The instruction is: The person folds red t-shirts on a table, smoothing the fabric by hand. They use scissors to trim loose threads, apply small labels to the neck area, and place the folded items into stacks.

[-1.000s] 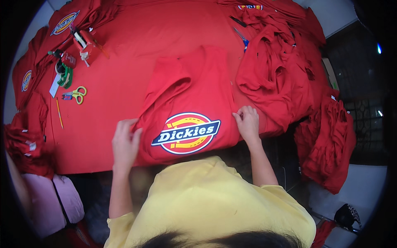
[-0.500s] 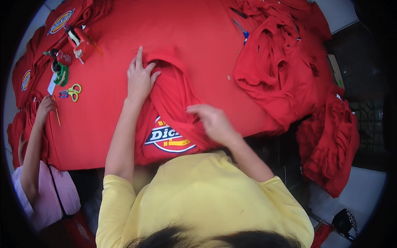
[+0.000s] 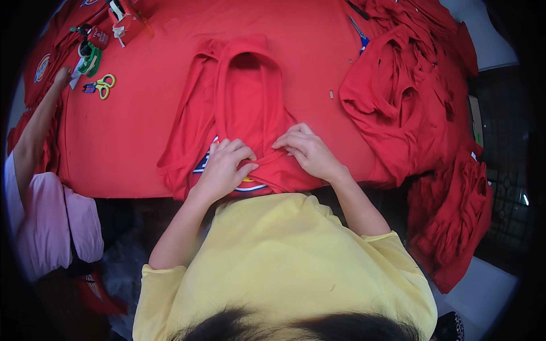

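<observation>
A red tank top [image 3: 248, 94] lies in front of me on the red-covered table, its neck opening and strap part turned away from me. Near the table's front edge, a printed emblem on the cloth is partly hidden by folds and my fingers. My left hand [image 3: 226, 166] pinches the fabric edge over the emblem, thumb against fingers. To its right, my right hand [image 3: 307, 149] grips another stretch of the same edge between thumb and fingertips.
Scissors with yellow handles [image 3: 103, 86], a green tape dispenser [image 3: 90, 61] and a red dispenser [image 3: 126, 25] sit at left. A co-worker's arm [image 3: 40, 122] reaches in there. Blue-handled scissors [image 3: 362, 41] and a heap of red garments [image 3: 406, 108] lie at right.
My left hand has come down from the garment's far end to the near fabric edge, and my right hand now grips that edge too. The garment lies more spread, its emblem more covered.
</observation>
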Tool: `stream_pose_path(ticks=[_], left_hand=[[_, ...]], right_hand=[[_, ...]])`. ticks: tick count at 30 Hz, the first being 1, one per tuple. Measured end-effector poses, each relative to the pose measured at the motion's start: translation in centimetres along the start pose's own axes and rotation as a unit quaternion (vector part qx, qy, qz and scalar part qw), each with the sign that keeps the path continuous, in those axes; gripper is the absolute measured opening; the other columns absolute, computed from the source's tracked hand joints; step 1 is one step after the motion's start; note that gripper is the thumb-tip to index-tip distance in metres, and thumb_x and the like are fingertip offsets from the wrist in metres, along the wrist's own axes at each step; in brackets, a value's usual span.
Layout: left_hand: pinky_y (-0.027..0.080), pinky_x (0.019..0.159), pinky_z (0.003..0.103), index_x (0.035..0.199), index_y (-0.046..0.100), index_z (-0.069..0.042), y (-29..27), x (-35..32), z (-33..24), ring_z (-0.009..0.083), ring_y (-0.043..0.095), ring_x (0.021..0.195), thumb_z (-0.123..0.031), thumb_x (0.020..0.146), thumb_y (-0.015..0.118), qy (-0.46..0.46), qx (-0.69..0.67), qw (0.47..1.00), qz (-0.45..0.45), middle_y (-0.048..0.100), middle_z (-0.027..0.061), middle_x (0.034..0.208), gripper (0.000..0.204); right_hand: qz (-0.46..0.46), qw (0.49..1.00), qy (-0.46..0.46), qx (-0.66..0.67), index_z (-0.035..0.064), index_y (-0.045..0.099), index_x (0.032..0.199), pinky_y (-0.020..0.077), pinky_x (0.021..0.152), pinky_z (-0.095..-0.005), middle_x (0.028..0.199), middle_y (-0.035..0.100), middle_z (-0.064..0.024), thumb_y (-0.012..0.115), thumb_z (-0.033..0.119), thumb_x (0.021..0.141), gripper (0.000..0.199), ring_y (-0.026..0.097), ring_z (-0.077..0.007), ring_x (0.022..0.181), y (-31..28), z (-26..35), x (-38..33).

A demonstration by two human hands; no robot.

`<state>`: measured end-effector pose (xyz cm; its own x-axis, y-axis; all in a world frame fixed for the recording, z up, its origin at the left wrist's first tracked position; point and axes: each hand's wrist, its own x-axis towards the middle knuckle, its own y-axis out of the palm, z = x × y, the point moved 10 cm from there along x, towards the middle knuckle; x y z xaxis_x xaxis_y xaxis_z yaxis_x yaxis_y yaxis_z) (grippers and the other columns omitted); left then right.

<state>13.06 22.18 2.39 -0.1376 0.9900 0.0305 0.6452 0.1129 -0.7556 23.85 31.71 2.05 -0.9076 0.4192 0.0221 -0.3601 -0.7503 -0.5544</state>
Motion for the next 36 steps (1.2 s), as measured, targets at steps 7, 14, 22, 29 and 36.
stream_pose_path(ticks=[7, 14, 22, 29, 36], left_hand=[[0.032, 0.083, 0.036, 0.085, 0.069, -0.010, -0.3, 0.5, -0.9, 0.0210, 0.049, 0.084, -0.020, 0.077, 0.071, -0.033, -0.050, 0.998, 0.005, 0.056, 0.0031, 0.078, 0.013], [0.032, 0.086, 0.038, 0.083, 0.067, -0.010, -4.5, -1.5, -3.0, 0.0231, 0.049, 0.093, -0.019, 0.072, 0.074, 0.050, 0.040, 0.987, -0.144, 0.058, 0.0026, 0.088, 0.016], [0.045, 0.080, 0.029, 0.094, 0.062, 0.002, -12.5, -15.8, 12.7, 0.0220, 0.057, 0.090, -0.010, 0.072, 0.075, -0.317, -0.061, 0.942, -0.091, 0.056, 0.0099, 0.098, 0.028], [0.041, 0.081, 0.021, 0.115, 0.050, -0.001, -28.9, -10.5, 18.0, 0.0078, 0.052, 0.094, -0.009, 0.083, 0.067, -0.123, -0.401, 0.867, -0.269, 0.054, 0.0000, 0.104, 0.038], [0.036, 0.100, 0.031, 0.133, 0.043, -0.002, -36.8, 8.8, 18.5, 0.0178, 0.046, 0.120, -0.024, 0.087, 0.066, -0.093, -0.230, 0.890, -0.382, 0.050, 0.0119, 0.128, 0.056]], right_hand=[[-0.018, 0.998, -0.061, -0.006, 0.0061, 0.066, 0.099, 0.0406, 0.087, -0.0347, 0.096, 0.062, -0.0050, 0.063, 0.007, 0.081, 0.019, 0.049, -0.0252, 0.097, -0.3, 2.2, 0.3], [-0.023, 0.991, -0.067, -0.115, 0.0020, 0.062, 0.084, 0.0389, 0.086, -0.0378, 0.092, 0.059, -0.0081, 0.067, 0.016, 0.080, 0.016, 0.047, -0.0269, 0.096, -0.6, 4.5, -0.4], [-0.148, 0.959, 0.240, 0.036, 0.0022, 0.058, 0.088, 0.0469, 0.076, -0.0291, 0.092, 0.061, -0.0046, 0.053, 0.015, 0.093, 0.014, 0.057, -0.0149, 0.089, -16.4, -4.5, -11.1], [-0.246, 0.937, 0.077, 0.237, 0.0034, 0.053, 0.105, 0.0376, 0.044, -0.0188, 0.085, 0.058, -0.0014, 0.044, 0.022, 0.099, 0.021, 0.050, -0.0058, 0.059, -27.3, -1.9, -2.8], [-0.388, 0.870, 0.056, 0.300, -0.0004, 0.047, 0.125, 0.0521, 0.083, -0.0355, 0.101, 0.056, -0.0079, 0.057, 0.013, 0.091, 0.038, 0.057, -0.0177, 0.086, -31.7, -4.7, 15.7]])
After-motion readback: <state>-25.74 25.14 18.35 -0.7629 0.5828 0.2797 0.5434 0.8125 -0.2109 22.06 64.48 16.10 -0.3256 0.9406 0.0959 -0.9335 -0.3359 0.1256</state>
